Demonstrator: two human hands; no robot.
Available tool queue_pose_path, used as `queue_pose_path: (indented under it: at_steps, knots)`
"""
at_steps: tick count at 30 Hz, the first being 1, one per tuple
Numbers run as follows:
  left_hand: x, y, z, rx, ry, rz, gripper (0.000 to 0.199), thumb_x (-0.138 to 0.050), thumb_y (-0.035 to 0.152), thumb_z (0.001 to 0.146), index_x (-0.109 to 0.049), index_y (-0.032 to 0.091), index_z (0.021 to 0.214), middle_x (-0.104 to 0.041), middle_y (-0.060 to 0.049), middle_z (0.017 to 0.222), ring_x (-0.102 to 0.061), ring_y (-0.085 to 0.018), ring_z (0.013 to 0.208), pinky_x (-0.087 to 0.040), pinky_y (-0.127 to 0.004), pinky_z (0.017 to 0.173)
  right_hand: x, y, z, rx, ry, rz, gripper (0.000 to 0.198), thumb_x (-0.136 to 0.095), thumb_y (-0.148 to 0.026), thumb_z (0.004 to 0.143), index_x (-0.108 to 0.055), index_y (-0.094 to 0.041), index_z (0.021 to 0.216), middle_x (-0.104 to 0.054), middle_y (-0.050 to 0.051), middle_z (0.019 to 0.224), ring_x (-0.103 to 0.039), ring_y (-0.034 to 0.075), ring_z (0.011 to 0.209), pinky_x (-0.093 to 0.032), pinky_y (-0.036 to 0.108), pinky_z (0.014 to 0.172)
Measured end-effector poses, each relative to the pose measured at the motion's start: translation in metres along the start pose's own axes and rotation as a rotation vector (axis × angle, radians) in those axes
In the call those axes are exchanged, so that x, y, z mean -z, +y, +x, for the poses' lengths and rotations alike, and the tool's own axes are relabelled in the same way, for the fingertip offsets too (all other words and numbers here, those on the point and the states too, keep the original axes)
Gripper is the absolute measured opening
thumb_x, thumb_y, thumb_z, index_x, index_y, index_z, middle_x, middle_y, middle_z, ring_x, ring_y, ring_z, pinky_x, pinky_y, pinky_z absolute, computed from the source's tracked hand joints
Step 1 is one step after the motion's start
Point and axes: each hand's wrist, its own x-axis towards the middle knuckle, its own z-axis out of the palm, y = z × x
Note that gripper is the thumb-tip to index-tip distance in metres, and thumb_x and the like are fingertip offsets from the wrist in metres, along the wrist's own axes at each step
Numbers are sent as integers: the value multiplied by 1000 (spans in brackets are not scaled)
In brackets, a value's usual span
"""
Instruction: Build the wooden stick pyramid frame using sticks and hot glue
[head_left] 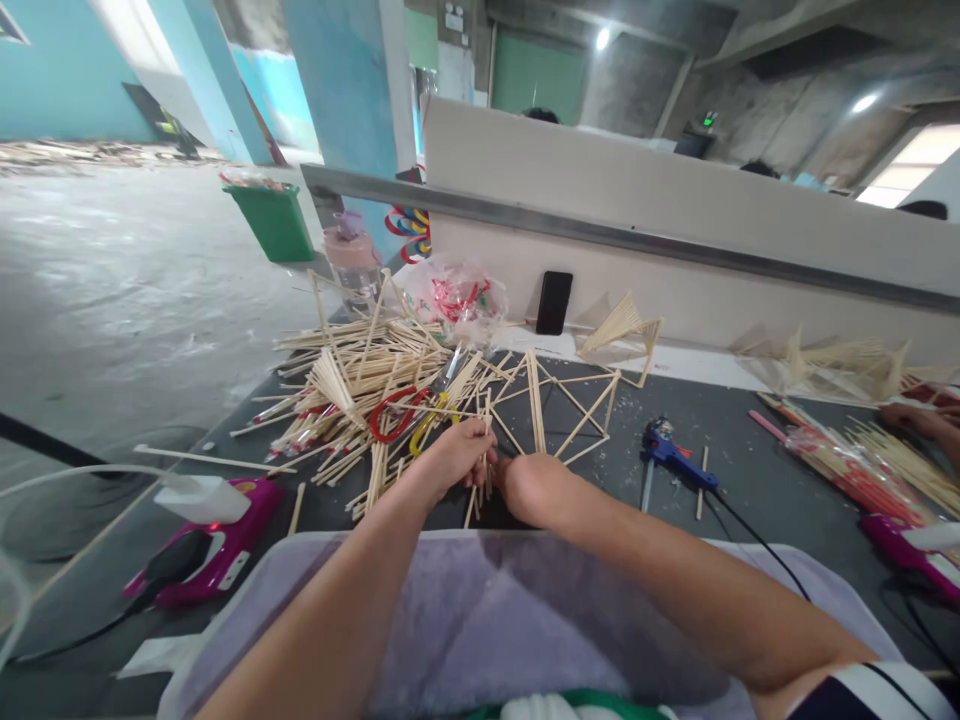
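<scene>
My left hand (pixel 463 455) is closed around a few thin wooden sticks (pixel 487 404) that stand roughly upright, their ends showing above and below the fingers. Right beside it is my right hand (pixel 531 486), curled, its back toward me; its fingertips and whatever they hold are hidden. Just beyond the hands, a frame of joined sticks (pixel 537 400) lies on the dark table. Scissors with red and yellow handles (pixel 401 412) rest on a large heap of loose sticks (pixel 390 350) to the left. A blue glue gun (pixel 679 462) lies to the right.
A magenta power strip (pixel 238 545) with plugs sits at the left. Along the low partition are a plastic bag (pixel 457 300), a black phone (pixel 554 303) and a fan-shaped stick piece (pixel 619 330). Another person's hand (pixel 919 420) and packaged sticks (pixel 855 470) are at the right.
</scene>
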Motion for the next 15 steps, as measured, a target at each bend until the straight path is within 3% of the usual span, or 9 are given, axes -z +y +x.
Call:
queue_pose_path:
  at_steps: [6, 10, 15]
  knots:
    - [0, -6, 4, 18, 27, 128, 15, -43, 29, 81, -44, 17, 73, -54, 4, 58, -46, -6, 31, -27, -16, 30, 9, 9, -4, -74, -85, 87, 28, -38, -20, 85, -64, -12, 93, -68, 14, 89, -64, 21, 80, -44, 26, 65]
    - [1, -12, 9, 18, 40, 169, 12, -43, 27, 80, -46, 17, 74, -58, 3, 62, -45, -5, 31, -27, -17, 30, 5, 16, -11, -121, -9, 175, 25, -39, -13, 82, -60, -14, 95, -66, 11, 92, -62, 19, 85, -42, 24, 68]
    - [2, -16, 12, 7, 56, 253, 19, -40, 29, 81, -47, 18, 68, -46, 5, 42, -43, -8, 30, -27, -18, 31, 4, 8, -12, -71, 8, 177, 26, -35, -22, 91, -53, -17, 108, -64, 11, 94, -62, 19, 85, -42, 25, 70]
